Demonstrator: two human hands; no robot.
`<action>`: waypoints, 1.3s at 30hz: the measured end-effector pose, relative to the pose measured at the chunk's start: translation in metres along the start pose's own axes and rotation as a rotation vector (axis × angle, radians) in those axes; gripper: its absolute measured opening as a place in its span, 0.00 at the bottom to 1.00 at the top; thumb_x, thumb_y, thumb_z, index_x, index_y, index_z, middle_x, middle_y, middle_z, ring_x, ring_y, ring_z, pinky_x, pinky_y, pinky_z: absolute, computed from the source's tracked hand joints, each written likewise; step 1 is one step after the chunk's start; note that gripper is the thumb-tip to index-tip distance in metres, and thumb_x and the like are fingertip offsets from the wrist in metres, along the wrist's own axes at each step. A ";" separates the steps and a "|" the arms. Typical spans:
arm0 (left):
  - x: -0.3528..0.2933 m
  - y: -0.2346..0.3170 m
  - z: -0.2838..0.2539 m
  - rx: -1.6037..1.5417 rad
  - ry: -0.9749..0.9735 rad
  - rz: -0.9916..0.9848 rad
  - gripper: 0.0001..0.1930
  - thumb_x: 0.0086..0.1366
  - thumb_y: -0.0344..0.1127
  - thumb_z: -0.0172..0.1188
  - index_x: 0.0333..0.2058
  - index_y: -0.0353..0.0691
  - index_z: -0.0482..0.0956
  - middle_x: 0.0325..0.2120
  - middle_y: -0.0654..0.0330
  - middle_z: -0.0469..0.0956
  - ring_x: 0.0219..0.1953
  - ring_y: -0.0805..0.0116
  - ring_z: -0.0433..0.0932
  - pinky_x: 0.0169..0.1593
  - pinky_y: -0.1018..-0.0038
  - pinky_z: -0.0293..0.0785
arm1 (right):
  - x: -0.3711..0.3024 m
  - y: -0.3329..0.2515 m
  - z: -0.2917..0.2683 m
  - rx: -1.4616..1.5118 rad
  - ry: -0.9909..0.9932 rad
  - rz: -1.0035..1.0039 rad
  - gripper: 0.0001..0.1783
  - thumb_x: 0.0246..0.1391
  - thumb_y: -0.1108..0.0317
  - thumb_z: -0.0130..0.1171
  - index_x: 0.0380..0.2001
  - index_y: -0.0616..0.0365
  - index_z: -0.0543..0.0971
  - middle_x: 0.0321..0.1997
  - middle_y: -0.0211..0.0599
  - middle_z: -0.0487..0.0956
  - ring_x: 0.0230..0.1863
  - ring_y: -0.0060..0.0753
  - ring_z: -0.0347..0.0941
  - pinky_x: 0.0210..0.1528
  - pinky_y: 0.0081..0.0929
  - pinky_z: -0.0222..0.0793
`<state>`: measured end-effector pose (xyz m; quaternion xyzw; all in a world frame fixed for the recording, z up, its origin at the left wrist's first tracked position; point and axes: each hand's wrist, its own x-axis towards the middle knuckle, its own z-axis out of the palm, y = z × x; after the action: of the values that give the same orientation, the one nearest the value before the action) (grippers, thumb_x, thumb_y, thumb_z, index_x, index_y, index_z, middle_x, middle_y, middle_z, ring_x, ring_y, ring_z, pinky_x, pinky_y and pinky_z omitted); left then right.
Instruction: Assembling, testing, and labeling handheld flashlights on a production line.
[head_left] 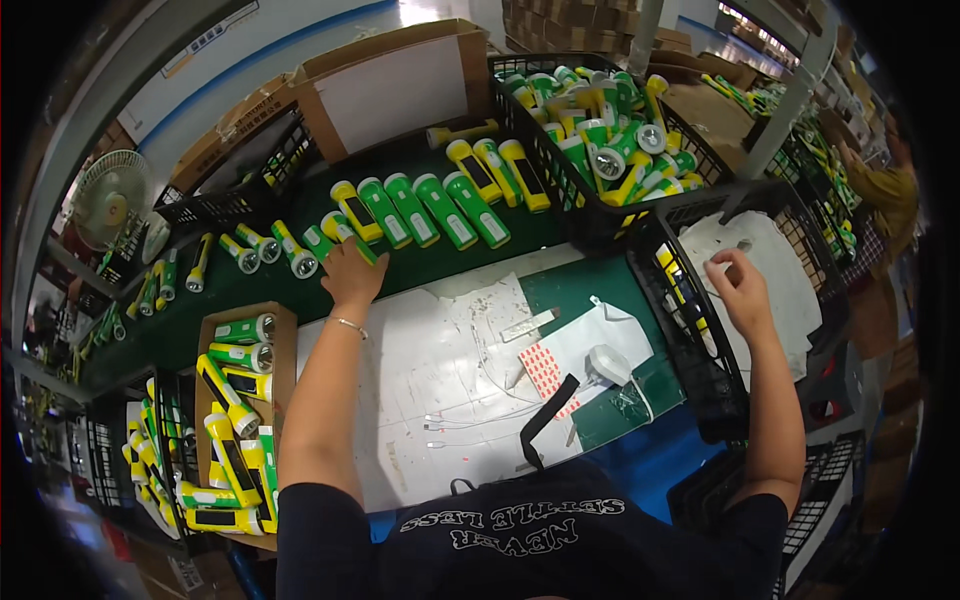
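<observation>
My left hand [354,275] is at the left end of a row of green and yellow flashlights. Its fingers are closed over a green flashlight [369,254], which they partly cover. Just beyond, a yellow flashlight with a dark panel [355,212] lies beside several green ones [409,208]. Over on the right, my right hand [742,288] hovers above a black plastic crate [708,385] lined with a white sheet [785,300]. Its thumb and fingers curl together, and whatever may be between them is too small to make out.
A cardboard box [285,335] of flashlights stands left of my forearm. A heaped black crate [600,222] is at the back right. White cables [470,415], a white adapter [609,364] and a red-dotted card [545,375] lie on the worktable. A co-worker [885,190] is at far right.
</observation>
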<state>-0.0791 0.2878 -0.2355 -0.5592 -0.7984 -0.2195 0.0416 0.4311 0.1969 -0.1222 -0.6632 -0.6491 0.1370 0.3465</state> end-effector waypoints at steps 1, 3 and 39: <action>0.005 0.007 0.000 0.134 -0.031 -0.009 0.35 0.49 0.52 0.64 0.54 0.43 0.65 0.48 0.49 0.68 0.52 0.50 0.66 0.51 0.56 0.66 | -0.005 -0.010 0.004 0.104 -0.071 0.007 0.13 0.48 0.60 0.62 0.30 0.58 0.75 0.12 0.23 0.64 0.17 0.14 0.56 0.20 0.18 0.52; 0.013 0.014 -0.003 0.279 -0.027 0.038 0.38 0.49 0.54 0.64 0.55 0.42 0.63 0.45 0.50 0.72 0.49 0.49 0.70 0.49 0.58 0.68 | -0.019 -0.034 0.017 0.190 -0.256 0.067 0.11 0.43 0.64 0.65 0.27 0.57 0.75 0.13 0.20 0.64 0.16 0.11 0.56 0.20 0.17 0.52; -0.114 -0.025 -0.052 -2.058 -0.852 -0.398 0.18 0.63 0.35 0.51 0.50 0.36 0.66 0.44 0.50 0.71 0.49 0.47 0.72 0.49 0.52 0.74 | -0.044 -0.058 0.126 0.856 -0.790 0.138 0.07 0.44 0.78 0.53 0.27 0.57 0.68 0.19 0.33 0.76 0.15 0.16 0.67 0.17 0.14 0.59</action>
<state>-0.0685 0.1608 -0.2319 -0.2198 -0.2622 -0.5666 -0.7496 0.3020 0.1853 -0.1881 -0.4035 -0.5713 0.6460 0.3057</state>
